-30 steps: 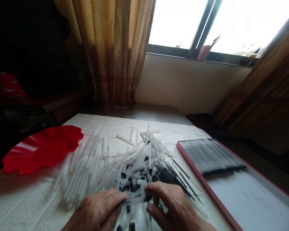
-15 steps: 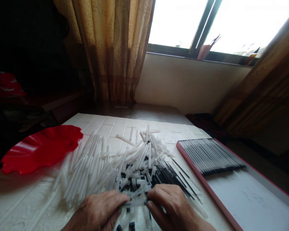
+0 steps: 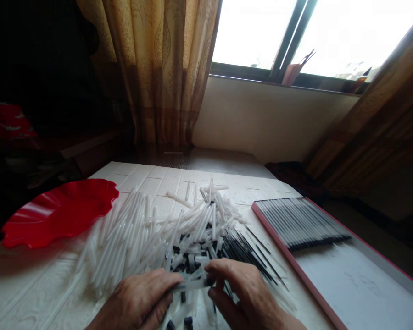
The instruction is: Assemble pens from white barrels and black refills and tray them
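Note:
A short translucent plastic tube (image 3: 194, 285) lies crosswise between my two hands. Its left end is pinched between the thumb and fingers of my left hand (image 3: 142, 293). At its right end sits a small black cap (image 3: 209, 280), which the thumb and forefinger of my right hand (image 3: 244, 291) close around. Just beyond the hands is a heap of loose clear tubes (image 3: 192, 250) mixed with black caps. More black caps (image 3: 188, 321) lie nearer to me, below the held tube.
Long translucent tubes (image 3: 124, 238) are piled on the left, beside a red scalloped dish (image 3: 60, 211). Thin black rods (image 3: 244, 252) lie right of the heap. A pink-edged tray (image 3: 278, 238) on the right holds a row of black-tipped tubes (image 3: 303, 220).
My right forefinger has lifted and moved slightly left, and the black cap at the tube's right end now shows more. The tube has shifted slightly upward; my left hand has barely moved.

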{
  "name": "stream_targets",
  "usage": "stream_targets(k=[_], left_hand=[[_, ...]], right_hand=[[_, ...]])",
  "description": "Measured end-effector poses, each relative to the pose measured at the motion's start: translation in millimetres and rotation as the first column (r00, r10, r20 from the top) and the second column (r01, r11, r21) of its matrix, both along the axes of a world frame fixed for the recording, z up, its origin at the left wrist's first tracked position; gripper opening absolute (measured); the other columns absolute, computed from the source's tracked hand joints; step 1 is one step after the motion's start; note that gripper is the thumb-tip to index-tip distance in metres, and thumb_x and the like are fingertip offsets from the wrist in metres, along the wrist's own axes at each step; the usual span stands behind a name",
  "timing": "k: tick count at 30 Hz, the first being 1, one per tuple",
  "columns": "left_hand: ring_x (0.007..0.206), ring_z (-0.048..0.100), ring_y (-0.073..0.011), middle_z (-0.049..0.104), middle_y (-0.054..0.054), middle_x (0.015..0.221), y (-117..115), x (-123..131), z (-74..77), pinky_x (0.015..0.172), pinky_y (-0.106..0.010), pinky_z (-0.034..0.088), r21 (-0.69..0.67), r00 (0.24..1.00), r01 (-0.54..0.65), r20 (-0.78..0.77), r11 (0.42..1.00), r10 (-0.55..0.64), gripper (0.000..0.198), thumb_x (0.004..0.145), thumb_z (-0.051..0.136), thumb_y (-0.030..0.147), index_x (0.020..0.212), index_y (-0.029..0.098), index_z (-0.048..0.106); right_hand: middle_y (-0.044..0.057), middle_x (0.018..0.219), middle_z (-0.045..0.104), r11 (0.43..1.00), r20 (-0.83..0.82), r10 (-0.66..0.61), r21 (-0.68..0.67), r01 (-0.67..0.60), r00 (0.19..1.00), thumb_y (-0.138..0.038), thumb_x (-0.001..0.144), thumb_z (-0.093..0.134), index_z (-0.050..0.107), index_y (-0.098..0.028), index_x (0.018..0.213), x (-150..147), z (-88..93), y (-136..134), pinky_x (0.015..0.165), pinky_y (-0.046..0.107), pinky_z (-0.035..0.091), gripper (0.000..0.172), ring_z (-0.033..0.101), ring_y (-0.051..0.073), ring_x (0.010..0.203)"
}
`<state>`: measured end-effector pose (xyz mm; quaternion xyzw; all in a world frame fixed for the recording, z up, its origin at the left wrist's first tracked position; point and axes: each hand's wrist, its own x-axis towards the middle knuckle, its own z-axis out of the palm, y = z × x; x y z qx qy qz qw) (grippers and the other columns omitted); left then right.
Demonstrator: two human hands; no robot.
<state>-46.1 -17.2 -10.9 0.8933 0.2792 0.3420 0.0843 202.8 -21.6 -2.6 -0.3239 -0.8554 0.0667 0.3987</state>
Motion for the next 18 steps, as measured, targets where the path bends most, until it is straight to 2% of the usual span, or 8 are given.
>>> stream_targets(k=[4, 9, 18], left_hand=[[0.078, 0.074, -0.0144, 0.075, -0.002, 0.091, 2.2, -0.7, -1.3, 0.071, -0.016, 0.056, -0.057, 0.999, 0.035, 0.006, 0.998, -0.034, 0.026, 0.106, 0.032, 0.029, 0.122, 0.023, 0.052], [0.074, 0.074, -0.0145, 0.074, -0.001, 0.087, 0.5, 0.9, 2.3, 0.07, -0.016, 0.057, -0.086, 0.999, 0.039, 0.017, 0.996, -0.038, 0.025, 0.104, 0.035, 0.027, 0.121, 0.024, 0.052], [0.073, 0.074, -0.0136, 0.074, -0.001, 0.086, 1.7, 3.1, -2.4, 0.069, -0.016, 0.056, -0.012, 1.0, 0.02, 0.007, 1.0, -0.02, 0.026, 0.104, 0.033, 0.027, 0.12, 0.024, 0.053]], right_hand=[[0.002, 0.071, 0.066, 0.997, -0.009, 0.05, -0.052, -0.051, 0.999, -0.017, 0.098, 0.044, 0.053, -0.021, 0.101, 0.7, -2.7, 0.8, 0.058, 0.021, 0.047, 0.01, 0.061, 0.013, 0.057], [0.001, 0.067, 0.064, 0.999, -0.003, 0.021, -0.048, -0.021, 1.0, -0.019, 0.099, 0.044, 0.054, -0.02, 0.094, 0.4, -1.8, 0.7, 0.054, 0.02, 0.045, 0.011, 0.059, 0.013, 0.054], [-0.001, 0.056, 0.058, 0.998, 0.069, -0.061, -0.002, 0.061, 0.996, -0.033, 0.105, 0.033, 0.057, -0.02, 0.074, -2.4, -3.0, 0.5, 0.047, 0.023, 0.035, 0.041, 0.054, 0.012, 0.045]])
